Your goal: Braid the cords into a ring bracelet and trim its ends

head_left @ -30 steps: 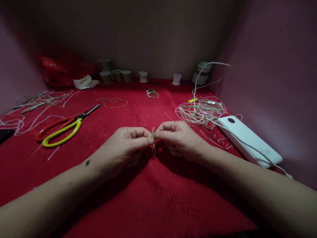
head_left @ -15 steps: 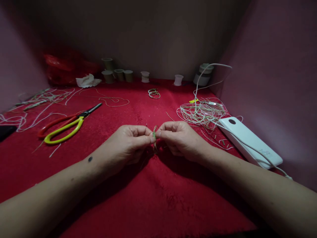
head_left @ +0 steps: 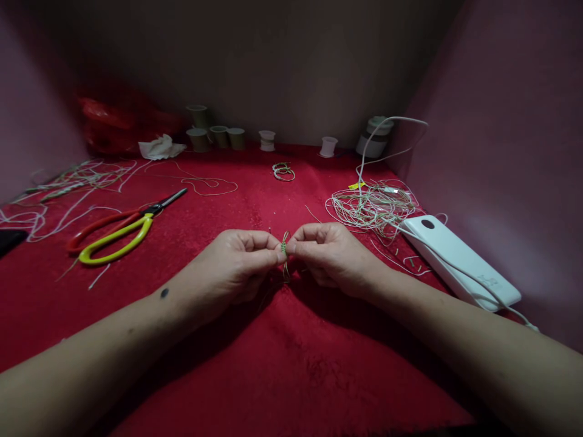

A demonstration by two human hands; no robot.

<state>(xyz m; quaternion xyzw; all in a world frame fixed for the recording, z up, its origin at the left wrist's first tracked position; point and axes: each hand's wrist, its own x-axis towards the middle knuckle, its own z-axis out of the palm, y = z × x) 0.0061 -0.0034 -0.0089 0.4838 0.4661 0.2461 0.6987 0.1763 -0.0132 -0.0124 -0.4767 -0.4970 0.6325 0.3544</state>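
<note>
Low over the middle of the red tabletop (head_left: 319,376), both forearms reached in from the near corners and the two hands met. Left hand (head_left: 239,255): grip narrow, thumb and forefinger pinched on a small green knot (head_left: 283,248). Right hand (head_left: 330,250): grip likewise narrow, thumb and forefinger closed at the knot's right edge; finer detail too small to make out. Thin tan cord (head_left: 286,271) looped above and below the knot, between the hands.

To the right, a white power bank (head_left: 464,255) lay aslant, a pale cable (head_left: 399,118) running across its top; clippings (head_left: 412,262) lay just beside it. To the left, scissors (head_left: 146,222), one handle yellow, one red, blades together and pointing away. A black object (head_left: 10,240) was cut off by the left edge.

Farther off: heap of white and tan strands (head_left: 373,206) at right, yellow tag (head_left: 356,186) at its back; pale tangle (head_left: 86,179) at left. Between them, a corded ring (head_left: 285,176).

Along the back, left to right: red bag (head_left: 107,124), crumpled tissue (head_left: 160,147), green spools (head_left: 199,141), two pale spools (head_left: 328,147), lidded jar (head_left: 371,147).
</note>
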